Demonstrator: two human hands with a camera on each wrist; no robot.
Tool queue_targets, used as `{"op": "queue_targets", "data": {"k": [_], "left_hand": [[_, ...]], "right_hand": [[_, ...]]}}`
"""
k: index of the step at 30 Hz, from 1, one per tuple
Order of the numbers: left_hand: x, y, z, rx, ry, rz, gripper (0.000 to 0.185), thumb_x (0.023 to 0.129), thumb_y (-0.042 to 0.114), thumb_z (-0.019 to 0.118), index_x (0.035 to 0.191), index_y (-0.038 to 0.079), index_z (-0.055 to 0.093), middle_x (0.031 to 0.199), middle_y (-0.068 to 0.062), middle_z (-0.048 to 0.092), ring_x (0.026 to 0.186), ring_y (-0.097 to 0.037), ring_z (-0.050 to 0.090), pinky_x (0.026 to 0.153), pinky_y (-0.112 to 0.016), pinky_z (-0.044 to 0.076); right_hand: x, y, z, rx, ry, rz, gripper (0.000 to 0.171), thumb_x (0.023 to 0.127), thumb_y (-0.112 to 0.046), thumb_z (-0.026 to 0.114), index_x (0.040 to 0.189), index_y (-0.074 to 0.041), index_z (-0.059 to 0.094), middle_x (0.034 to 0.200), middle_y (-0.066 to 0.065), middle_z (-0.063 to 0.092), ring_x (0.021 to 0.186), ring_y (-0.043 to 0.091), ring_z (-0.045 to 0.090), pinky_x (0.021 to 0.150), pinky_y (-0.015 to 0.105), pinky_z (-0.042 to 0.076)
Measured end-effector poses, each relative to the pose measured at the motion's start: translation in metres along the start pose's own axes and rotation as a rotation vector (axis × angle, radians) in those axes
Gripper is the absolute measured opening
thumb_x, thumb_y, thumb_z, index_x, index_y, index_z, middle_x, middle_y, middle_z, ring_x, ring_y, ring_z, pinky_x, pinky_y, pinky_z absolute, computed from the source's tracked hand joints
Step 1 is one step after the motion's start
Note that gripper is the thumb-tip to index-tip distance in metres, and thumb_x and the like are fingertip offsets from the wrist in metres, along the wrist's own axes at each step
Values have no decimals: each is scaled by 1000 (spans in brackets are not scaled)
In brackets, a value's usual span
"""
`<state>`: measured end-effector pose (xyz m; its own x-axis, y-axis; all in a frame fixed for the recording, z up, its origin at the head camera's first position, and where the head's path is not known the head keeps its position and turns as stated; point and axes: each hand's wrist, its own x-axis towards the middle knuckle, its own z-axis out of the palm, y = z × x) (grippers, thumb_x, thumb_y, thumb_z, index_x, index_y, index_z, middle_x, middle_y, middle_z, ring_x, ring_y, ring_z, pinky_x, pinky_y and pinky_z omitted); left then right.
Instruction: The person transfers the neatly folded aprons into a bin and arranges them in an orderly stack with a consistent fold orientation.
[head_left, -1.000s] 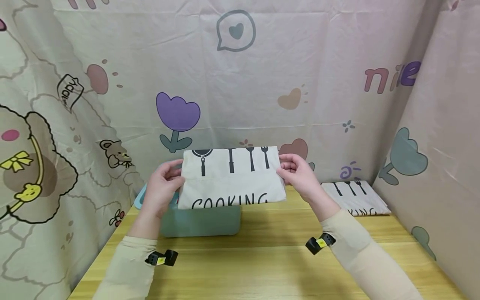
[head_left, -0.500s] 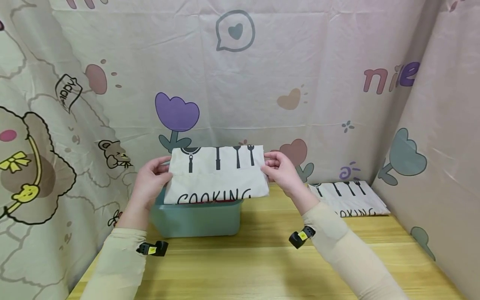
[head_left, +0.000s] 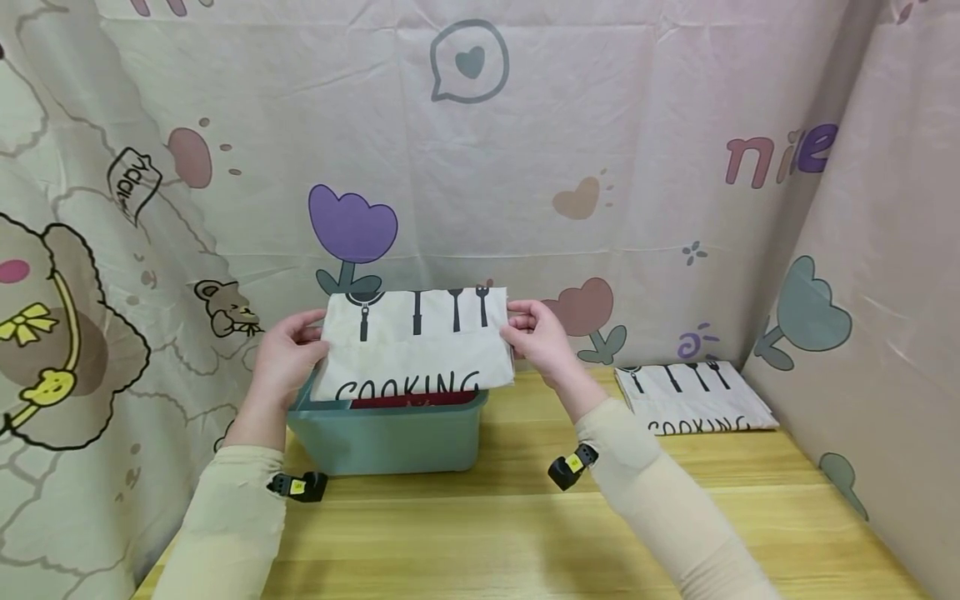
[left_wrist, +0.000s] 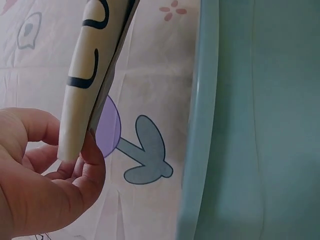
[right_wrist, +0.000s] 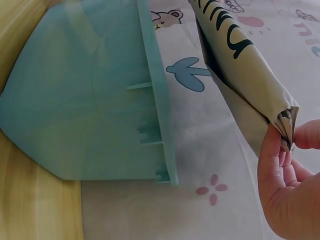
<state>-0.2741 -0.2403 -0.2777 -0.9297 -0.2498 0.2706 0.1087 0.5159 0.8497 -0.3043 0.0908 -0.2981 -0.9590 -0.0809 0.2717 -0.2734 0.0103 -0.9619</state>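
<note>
A folded white cloth (head_left: 412, 346) printed with dark utensils and "COOKING" hangs between both hands, tilted over a teal bin (head_left: 390, 442). My left hand (head_left: 285, 358) pinches its left edge, and my right hand (head_left: 543, 342) pinches the right edge. In the left wrist view the left hand (left_wrist: 55, 175) has thumb and fingers on either side of the cloth's end (left_wrist: 82, 90). The right wrist view shows several folded layers of the cloth (right_wrist: 250, 75) between the right hand's (right_wrist: 290, 185) thumb and fingers. Something dark red (head_left: 420, 400) shows inside the bin; the cloth hides most of the opening.
A second folded cloth (head_left: 697, 398) with the same print lies at the right back of the wooden table (head_left: 480, 542). Printed curtains (head_left: 480, 167) enclose the table at the back and both sides. A dark camera (head_left: 573, 467) is strapped at each wrist.
Both hands have carried the cloth leftward and slightly up in the head view, over the bin. More of the bin's rim, the red inside it and the second cloth now show.
</note>
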Motion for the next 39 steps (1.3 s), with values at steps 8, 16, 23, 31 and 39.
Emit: {"op": "queue_targets", "data": {"k": [8, 16, 23, 31, 39], "left_hand": [[8, -7, -1, 60, 36, -12, 57, 86, -7, 54, 142, 1, 52, 121, -23, 57, 105, -29, 51, 75, -23, 43], [13, -15, -6, 149, 54, -5, 55, 86, -5, 54, 140, -1, 53, 117, -24, 58, 104, -32, 52, 76, -28, 42], [17, -23, -6, 216, 27, -20, 52, 88, -2, 55, 141, -2, 52, 120, -25, 59, 107, -36, 52, 88, -43, 44], [23, -26, -6, 258, 11, -30, 53, 88, -1, 53, 141, -3, 51, 121, -26, 58, 106, -37, 51, 88, -46, 43], [29, -32, -9, 317, -16, -39, 52, 89, 1, 53, 141, -4, 50, 122, -28, 58, 106, -39, 52, 88, -49, 45]], "right_hand": [[8, 10, 15, 11, 10, 21, 41, 89, 8, 61, 129, 9, 51, 91, 9, 58, 73, 11, 53, 55, 21, 48], [13, 17, 28, -38, 26, 42, 39, 89, 7, 62, 127, 8, 52, 90, 10, 60, 76, 13, 54, 58, 26, 51], [16, 20, 34, -80, 24, 62, 40, 90, 5, 61, 129, 8, 52, 89, 9, 58, 76, 14, 54, 62, 31, 52], [21, 27, 40, -147, 7, 72, 42, 90, 4, 60, 130, 8, 50, 88, 8, 56, 76, 16, 52, 57, 25, 48], [25, 27, 47, -267, 0, 84, 41, 91, 0, 62, 130, 7, 52, 89, 8, 56, 76, 18, 52, 60, 27, 51]]}}
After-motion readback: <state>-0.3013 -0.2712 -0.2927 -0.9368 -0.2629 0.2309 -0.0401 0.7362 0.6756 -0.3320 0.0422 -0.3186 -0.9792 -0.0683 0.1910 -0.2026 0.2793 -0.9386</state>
